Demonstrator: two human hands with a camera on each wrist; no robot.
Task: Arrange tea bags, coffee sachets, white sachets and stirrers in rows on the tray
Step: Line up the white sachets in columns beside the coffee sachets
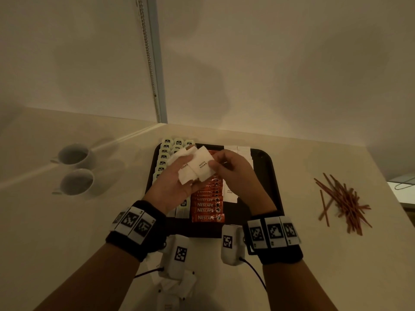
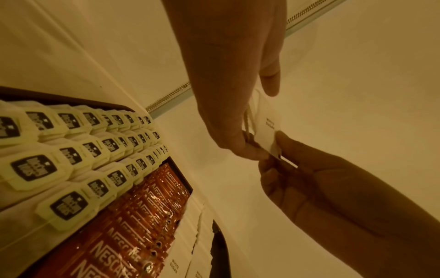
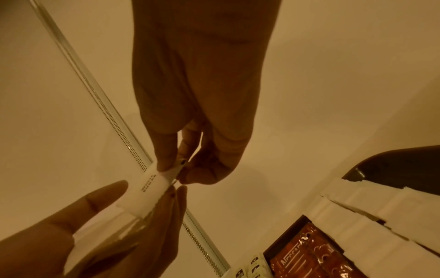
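Above the black tray [image 1: 270,176], my left hand [image 1: 179,176] holds a small fan of white sugar sachets [image 1: 198,167]. My right hand [image 1: 224,164] pinches the right edge of the front sachet [image 3: 150,193] between thumb and fingertips [image 3: 166,165]. The left wrist view shows both hands meeting on that sachet [image 2: 267,127]. On the tray lie rows of pale tea bags [image 1: 165,158] at the left, a column of red coffee sachets [image 1: 207,205] in the middle, and white sachets [image 1: 243,153] to their right. The brown stirrers [image 1: 343,203] lie in a loose heap on the counter right of the tray.
Two white cups [image 1: 74,156] stand on the counter left of the tray. More loose white sachets [image 1: 175,288] lie near the front edge, partly hidden under my wrists. A wall and a window frame with a bead chain [image 1: 150,63] close the back.
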